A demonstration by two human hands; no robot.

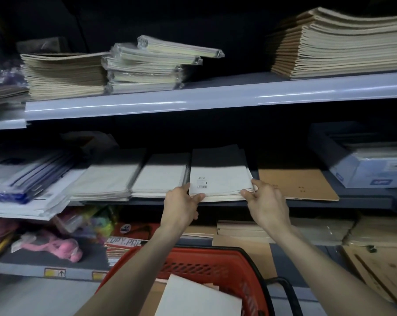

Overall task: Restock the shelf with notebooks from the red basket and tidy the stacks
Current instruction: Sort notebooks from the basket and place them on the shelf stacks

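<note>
**Position of the workpiece.** The white notebook stack lies on the middle shelf, between a spiral-bound stack on its left and flat brown notebooks on its right. Its long axis runs front to back into the shelf, and the short front edge faces the person. The front edge appears to overhang the shelf lip slightly.

**Hand state.** The left hand grips the front-left corner, and its fingers are curled round the edge. The right hand holds the front-right corner, and its fingers pinch the side of the stack. Both hands are equally near, with the stack directly ahead of them. The likely next move is a push along the long axis, or a squeeze to square the sides.

**Supply.** The red basket sits low, below and between the forearms. White notebooks lie in it.

**Limits of view.**
- The rear of the stack is in deep shadow, so its alignment at the back cannot be judged.
- Any fingers beneath the stack are hidden.
- The basket contents are cut off by the arms and the frame edge.
- The items at far left are blurred.
</note>
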